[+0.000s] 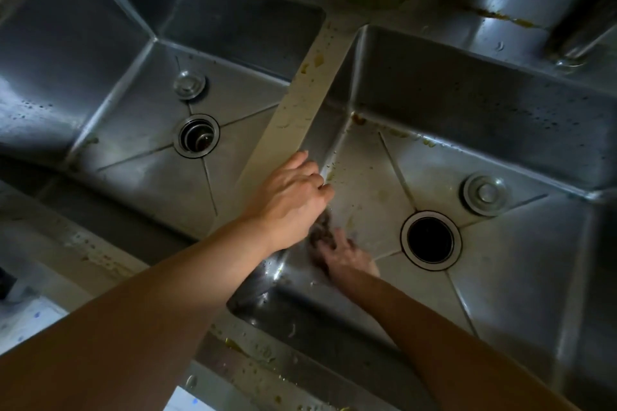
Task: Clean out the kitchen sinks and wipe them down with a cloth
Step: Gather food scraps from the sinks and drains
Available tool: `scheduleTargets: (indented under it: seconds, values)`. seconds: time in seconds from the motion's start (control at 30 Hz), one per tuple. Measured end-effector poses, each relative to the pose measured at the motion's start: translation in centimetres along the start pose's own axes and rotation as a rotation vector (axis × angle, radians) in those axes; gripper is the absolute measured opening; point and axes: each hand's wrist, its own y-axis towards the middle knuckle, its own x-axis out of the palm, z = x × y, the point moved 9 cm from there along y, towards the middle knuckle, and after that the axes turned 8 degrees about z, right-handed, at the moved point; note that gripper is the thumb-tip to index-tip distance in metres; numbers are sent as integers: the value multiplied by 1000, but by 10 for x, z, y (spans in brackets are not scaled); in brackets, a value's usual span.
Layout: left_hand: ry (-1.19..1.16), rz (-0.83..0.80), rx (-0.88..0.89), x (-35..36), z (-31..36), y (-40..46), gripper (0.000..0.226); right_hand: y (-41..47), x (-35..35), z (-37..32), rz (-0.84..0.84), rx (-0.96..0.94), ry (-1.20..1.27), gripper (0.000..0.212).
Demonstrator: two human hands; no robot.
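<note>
The scrubbing step is judged in hand: a dark, wadded cloth (320, 237) is pressed by the right hand (347, 259), its grip closed on it, onto the floor of the right-hand stainless-steel sink (500, 294) at nine o'clock of the open round drain (430, 239), while the left hand (293, 197), grip loose and empty, is rested on the yellow-spotted steel divider (300, 103); a sweep toward the residue at twelve o'clock is called for next.

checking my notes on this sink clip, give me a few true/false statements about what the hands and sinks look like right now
1. The right hand is down in the right sink. True.
2. The left hand is inside the left sink. False: it rests on the divider between the sinks.
3. The right drain has its stopper fitted. False: the drain is open and the stopper lies beside it.
4. Yellowish stains show on the divider. True.
5. The right hand touches a dark clump on the sink floor. True.
</note>
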Motion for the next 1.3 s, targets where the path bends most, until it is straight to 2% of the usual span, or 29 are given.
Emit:
scheduleTargets:
  seconds: [0.17,0.27,0.37,0.5,0.67,0.77,0.83,1.0,1.17,1.23,1.3]
  values:
    - [-5,84,15,-7,1,0,24,-20,-38,103,60,358,-182,37]
    - [-75,50,5,-5,0,0,29,-34,-53,125,107,469,-157,40]
    - [-123,35,9,-11,-6,12,29,-32,-67,102,217,433,-40,46]
    - [-104,105,17,-30,-22,49,28,0,-58,32,219,232,36,48]
    - [52,-41,15,-4,-30,68,28,70,-51,-7,224,251,44,56]
    - [65,40,17,-12,-32,70,20,88,-54,9,212,267,22,54]
    - [90,16,18,-10,-31,69,24,84,-59,30,224,315,10,53]
    - [102,-23,-15,-6,-34,67,38,25,-68,105,313,624,78,41]
    - [66,-61,-2,-7,-31,67,34,-23,-73,147,342,873,204,33]
    - [63,-41,14,-9,-31,69,32,-20,-86,140,451,886,362,31]
    - [64,-6,23,-15,-35,79,29,1,-113,116,611,720,420,23]
